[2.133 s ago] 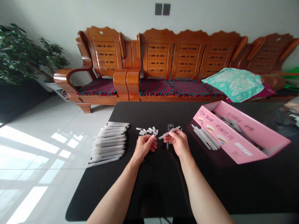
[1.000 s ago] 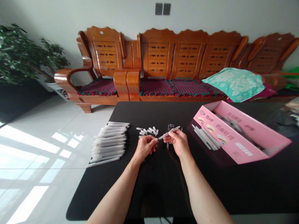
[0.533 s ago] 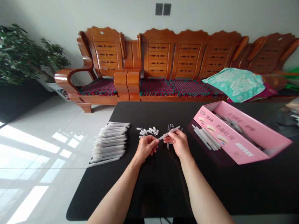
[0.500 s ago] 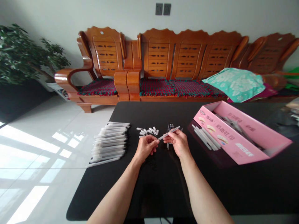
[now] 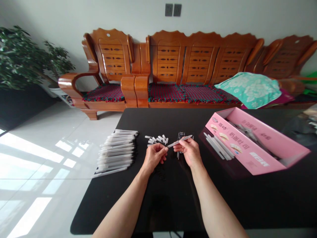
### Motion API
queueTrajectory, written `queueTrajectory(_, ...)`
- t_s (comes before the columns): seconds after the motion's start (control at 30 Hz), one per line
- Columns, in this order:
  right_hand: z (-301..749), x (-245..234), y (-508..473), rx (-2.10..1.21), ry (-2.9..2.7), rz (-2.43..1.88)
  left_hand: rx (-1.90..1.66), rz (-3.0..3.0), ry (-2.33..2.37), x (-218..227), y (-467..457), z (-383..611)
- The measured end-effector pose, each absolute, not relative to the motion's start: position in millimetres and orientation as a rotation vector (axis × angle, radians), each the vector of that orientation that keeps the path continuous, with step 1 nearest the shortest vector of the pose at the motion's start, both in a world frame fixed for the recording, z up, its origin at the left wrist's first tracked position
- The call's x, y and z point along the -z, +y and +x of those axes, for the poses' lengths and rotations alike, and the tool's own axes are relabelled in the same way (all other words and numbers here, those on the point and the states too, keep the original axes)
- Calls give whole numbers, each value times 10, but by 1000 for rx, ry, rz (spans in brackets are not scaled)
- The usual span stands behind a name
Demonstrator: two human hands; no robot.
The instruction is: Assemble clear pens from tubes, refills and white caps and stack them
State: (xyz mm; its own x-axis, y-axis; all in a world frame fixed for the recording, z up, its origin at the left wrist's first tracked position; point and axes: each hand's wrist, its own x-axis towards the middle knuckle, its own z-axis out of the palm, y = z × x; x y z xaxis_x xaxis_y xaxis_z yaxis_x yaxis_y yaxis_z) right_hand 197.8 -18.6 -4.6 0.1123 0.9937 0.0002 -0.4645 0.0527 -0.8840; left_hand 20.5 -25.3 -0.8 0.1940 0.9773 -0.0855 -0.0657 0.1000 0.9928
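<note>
Over the middle of the black table, my right hand (image 5: 190, 152) grips a white pen barrel (image 5: 175, 143), tilted with its tip up to the right. My left hand (image 5: 155, 155) is closed in a pinch at the barrel's lower left end, where a small dark piece shows between fingertip and barrel. Behind my left hand lie several white pen caps (image 5: 160, 138). Several clear pen refills (image 5: 178, 154) lie partly hidden behind my right hand. Small black pieces (image 5: 160, 172) lie on the table just right of my left wrist, hard to make out.
A row of white pens with dark ends (image 5: 116, 150) covers the table's left side. Several white barrels (image 5: 218, 145) lie beside a pink box (image 5: 250, 152) on the right. A wooden bench (image 5: 193, 59) stands behind the black table (image 5: 119, 208).
My left fingers have drawn back slightly from the barrel, and a dark piece now shows at its end. The barrel has shifted slightly to the right.
</note>
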Motion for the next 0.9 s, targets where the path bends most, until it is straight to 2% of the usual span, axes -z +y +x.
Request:
queueTrajectory(0.47, 1971, 28, -192, -1314, -793, -881, -1073, 1125, 1039, -38, -252, 196)
queueTrajectory(0.67, 1974, 37, -189, -1309, -794, -881, -971, 1168, 1006, 14, -252, 187)
queueTrajectory(0.9, 1977, 27, -191, -1318, -797, -899, -1058, 1181, 1044, -25, -259, 203)
